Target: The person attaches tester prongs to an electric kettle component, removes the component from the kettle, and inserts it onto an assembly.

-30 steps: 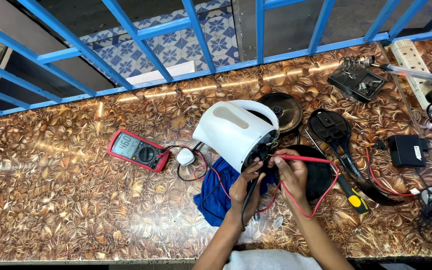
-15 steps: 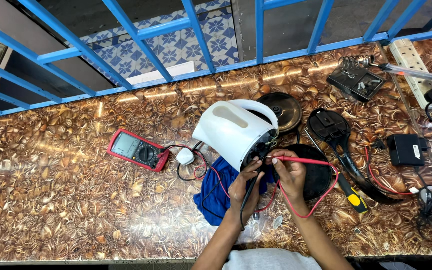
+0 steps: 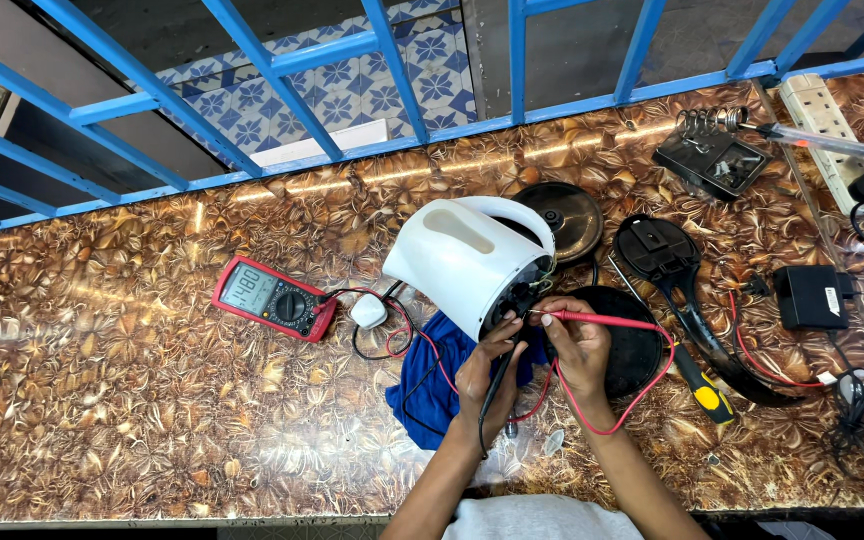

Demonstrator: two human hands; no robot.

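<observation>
White kettle on its side on a blue cloth; left hand holds a black probe, right hand a red probe; red meter nearby.

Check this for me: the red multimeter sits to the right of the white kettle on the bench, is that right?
Not quite. The head view shows the red multimeter to the left of the white kettle, not the right. It does lie on the bench.
</observation>
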